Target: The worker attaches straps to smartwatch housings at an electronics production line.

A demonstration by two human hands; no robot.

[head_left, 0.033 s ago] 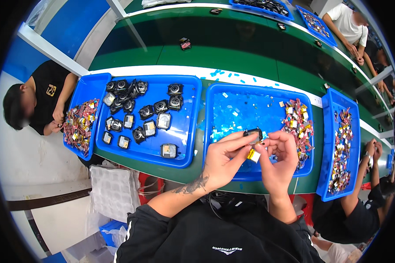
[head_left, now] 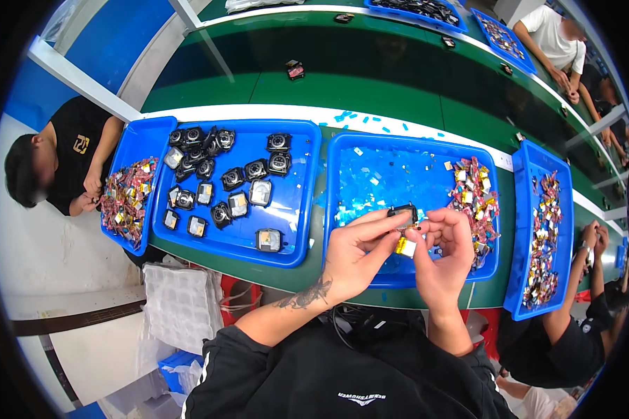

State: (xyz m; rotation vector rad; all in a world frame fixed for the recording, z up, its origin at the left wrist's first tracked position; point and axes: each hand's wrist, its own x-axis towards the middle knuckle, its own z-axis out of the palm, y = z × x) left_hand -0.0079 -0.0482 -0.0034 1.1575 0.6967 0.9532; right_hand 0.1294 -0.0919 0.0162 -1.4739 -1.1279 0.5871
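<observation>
Over the front edge of the middle blue tray (head_left: 337, 150), both my hands meet. My left hand (head_left: 360, 255) is closed on a small black square watch case (head_left: 402, 210), gripped at its near side by the fingers. Just below it, a small yellow and white battery (head_left: 405, 246) sits between my left thumb and the fingers of my right hand (head_left: 446, 258). My right hand is closed on this battery, its thumb against the white end. Fingers hide where the battery and the case meet.
Small pink, yellow and white battery parts (head_left: 474, 202) pile at the tray's right side. A left tray (head_left: 297, 202) holds several black watch cases (head_left: 256, 170). Narrower trays of battery parts flank both. A green conveyor (head_left: 356, 77) runs beyond; co-workers sit left and right.
</observation>
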